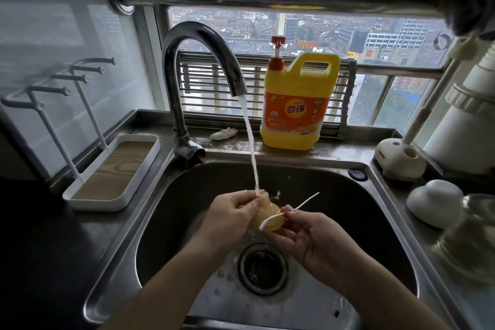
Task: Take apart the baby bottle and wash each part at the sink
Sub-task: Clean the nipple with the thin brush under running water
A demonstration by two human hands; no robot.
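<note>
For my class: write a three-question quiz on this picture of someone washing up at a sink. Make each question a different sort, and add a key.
1. True or false: water runs from the tap onto the yellowish bottle part.
2. Fill in: the thin white stick is pinched by the ___ hand.
3. The yellow soap bottle stands: A) on the floor; B) on the ledge behind the sink; C) on a shelf.

Key: 1 true. 2 right hand; the left hand holds the bottle part. 3 B.
</note>
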